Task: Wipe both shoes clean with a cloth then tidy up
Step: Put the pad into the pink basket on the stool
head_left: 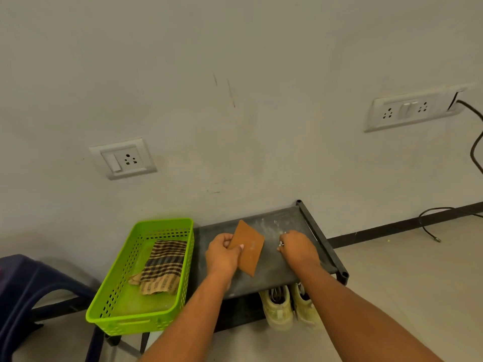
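Pinches, with the left hand (222,254), one edge of a flat rust-brown rectangular cloth (249,242): thumb on the upper face, fingers curled beneath. Holds it tilted just above the top of a dark grey plastic shoe rack (287,267), a surface dusted with pale smears. Rests the right hand (298,248) knuckles-up on that same rack top, near the brown cloth but apart from it, fingers curled downward; impossible to tell whether clenched on something small or merely pressing the surface. Below the rack top, on the lower level: a pair of pale cream lace-up shoes (278,308), side by side and close together, partly hidden by the shelf edge and the right forearm. Just left of the rack, touching its side: a lime-green perforated rectangular plastic basket (117,280), open-topped. Inside, toward the right wall: a single crumpled tan-and-black checked cloth (163,269), lying on the basket floor. Further left: a dark blue plastic stool (23,286). On the pale wall behind: a white single socket plate (122,159), a white double socket plate (409,111) and a black cable (476,142) hanging at the far right.
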